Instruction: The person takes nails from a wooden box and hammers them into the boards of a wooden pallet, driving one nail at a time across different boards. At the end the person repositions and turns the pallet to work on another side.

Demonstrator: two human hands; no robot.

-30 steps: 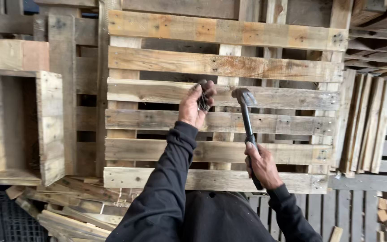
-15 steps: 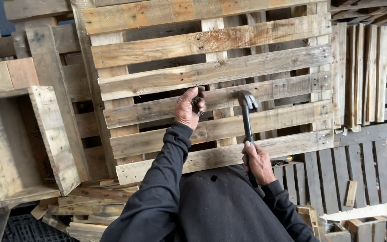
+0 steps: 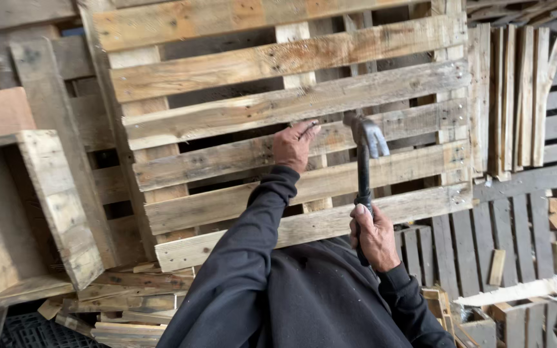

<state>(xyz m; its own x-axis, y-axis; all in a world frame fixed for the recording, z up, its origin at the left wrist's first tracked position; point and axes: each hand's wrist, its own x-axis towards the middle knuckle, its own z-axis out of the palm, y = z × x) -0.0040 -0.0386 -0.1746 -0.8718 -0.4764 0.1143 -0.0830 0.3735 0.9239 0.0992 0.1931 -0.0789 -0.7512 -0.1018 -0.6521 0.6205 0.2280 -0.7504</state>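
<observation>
- Nearest the camera, 2 dark sleeves (image 3: 246,277) reach forward from the person's dark top, away from the lens toward stacked wood.
- The right hand (image 3: 374,236) is clamped around the lower end of a hammer (image 3: 363,174), fingers wrapped on the dark handle.
- The hammer stands nearly upright; its metal claw head (image 3: 369,134) sits in front of the pallet slats, level with the other hand and just to its right.
- The left hand (image 3: 294,145) is held up against a slat of the wooden pallet (image 3: 240,109), fingertips pinched together at the board's edge; whether something small sits between them I cannot tell.
- The 2 hands are apart, the left higher and further forward, the right lower and closer to the body.
- The pallet leans upright in front of the person, its weathered horizontal slats tilted slightly up to the right, with dark gaps between them.
- To the left, an open wooden crate (image 3: 27,212) stands on its side beside the pallet.
- Below the crate and pallet, loose boards (image 3: 130,303) lie piled on the floor.
- To the right, a bundle of narrow planks (image 3: 517,96) stands on end against more grey pallets (image 3: 485,245).
- At the lower right, broken wood scraps (image 3: 510,293) lie scattered.
</observation>
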